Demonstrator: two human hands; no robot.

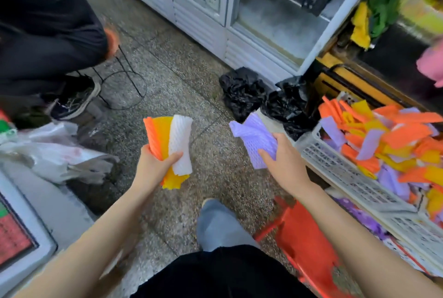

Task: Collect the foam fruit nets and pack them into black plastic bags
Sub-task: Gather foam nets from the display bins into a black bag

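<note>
In the head view, the left hand (155, 162) grips a fanned bunch of orange, yellow and white foam nets (173, 144) above open speckled floor (177, 75). The right hand (285, 163) clutches a purple foam net (254, 139) just beside the white crate (335, 162), which is heaped with more loose nets (395, 135). Crumpled black plastic bags (242, 93) lie beyond, at the base of the glass-door cooler (203, 20). A red stool (306, 238) hems in the right side.
</note>
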